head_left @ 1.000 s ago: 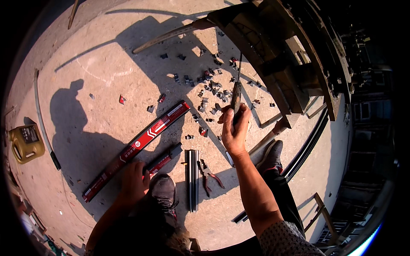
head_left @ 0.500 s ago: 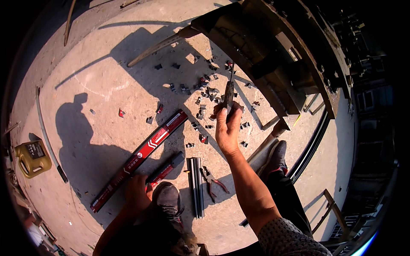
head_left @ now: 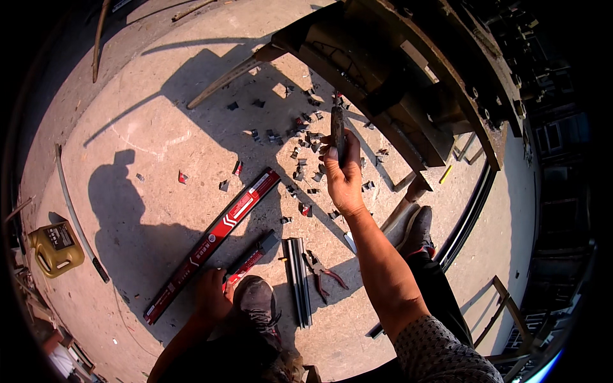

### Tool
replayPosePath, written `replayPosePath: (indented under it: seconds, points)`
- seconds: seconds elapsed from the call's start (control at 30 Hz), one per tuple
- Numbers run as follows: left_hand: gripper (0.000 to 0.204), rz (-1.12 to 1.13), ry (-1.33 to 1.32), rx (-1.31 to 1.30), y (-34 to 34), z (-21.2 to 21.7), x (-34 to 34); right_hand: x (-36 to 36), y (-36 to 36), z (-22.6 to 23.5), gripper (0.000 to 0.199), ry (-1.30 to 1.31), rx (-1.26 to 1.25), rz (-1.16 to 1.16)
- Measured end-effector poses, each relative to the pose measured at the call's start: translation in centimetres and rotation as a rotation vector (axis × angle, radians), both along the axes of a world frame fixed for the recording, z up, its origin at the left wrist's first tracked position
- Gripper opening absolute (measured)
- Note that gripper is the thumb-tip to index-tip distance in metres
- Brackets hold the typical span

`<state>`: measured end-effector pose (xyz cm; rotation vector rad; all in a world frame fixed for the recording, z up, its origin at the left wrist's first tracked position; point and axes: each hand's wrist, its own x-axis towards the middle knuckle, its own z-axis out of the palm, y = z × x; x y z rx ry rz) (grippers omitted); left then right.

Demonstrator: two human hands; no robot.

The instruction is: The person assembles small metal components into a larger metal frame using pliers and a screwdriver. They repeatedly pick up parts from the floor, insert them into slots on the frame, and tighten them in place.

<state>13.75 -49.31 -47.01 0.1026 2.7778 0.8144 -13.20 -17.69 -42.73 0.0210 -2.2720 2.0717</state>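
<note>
My right hand (head_left: 345,179) is raised over the floor, fingers wrapped round a dark-handled tool (head_left: 337,127) with a thin shaft pointing away from me; its exact kind does not show. Low on the left, my left hand (head_left: 214,297) is closed at the near end of a short red-and-grey bar (head_left: 252,255), beside my left shoe (head_left: 254,300). Its fingertips are partly in shade. A long red bar (head_left: 214,239) with white markings lies slantwise just beyond it. Pliers (head_left: 322,274) with red handles rest beside several dark metal strips (head_left: 297,281).
Several small bent black and red offcuts (head_left: 306,140) are scattered on the concrete ahead. A heavy rusty steel frame (head_left: 408,108) stands at the upper right. A gold jerrycan (head_left: 57,249) and a grey pipe (head_left: 80,210) lie left. Long black profiles (head_left: 469,223) lie right.
My right hand has drawn slightly back toward me, and the tool has tilted a little to the left. My left hand stays at the short bar. The whole view has shifted slightly.
</note>
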Motion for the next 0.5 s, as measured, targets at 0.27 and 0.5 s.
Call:
replayPosePath:
  seconds: [0.27,0.5]
  points:
    - [0.037,0.007,-0.013,0.007,-0.3,-0.6,0.4,-3.1,-0.4,0.5,0.035,-0.006,-0.017,0.185]
    - [0.035,-0.018,-0.014,-0.010,-0.6,-0.3,0.0,-3.8,-0.5,-0.5,0.025,-0.120,0.088,0.104]
